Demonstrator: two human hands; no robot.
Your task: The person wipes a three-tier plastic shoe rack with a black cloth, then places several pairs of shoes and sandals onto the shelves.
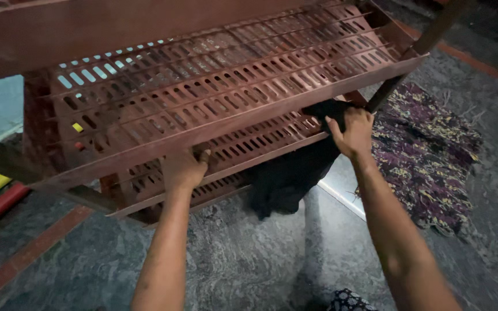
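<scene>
My left hand (183,170) grips the tilted rack's (214,98) lower shelf edge while my right hand (353,131) clutches the black cloth (289,173) hanging there, mid-wipe I judge; next needs steady bracing.

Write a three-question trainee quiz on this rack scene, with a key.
1. True or false: the right hand grips a black cloth at the rack.
2. Which hand holds the edge of the lower shelf? A) left hand B) right hand C) neither
3. Fill in: a patterned purple ____ lies on the floor to the right of the rack.

Key: 1 true; 2 A; 3 rug.
</scene>
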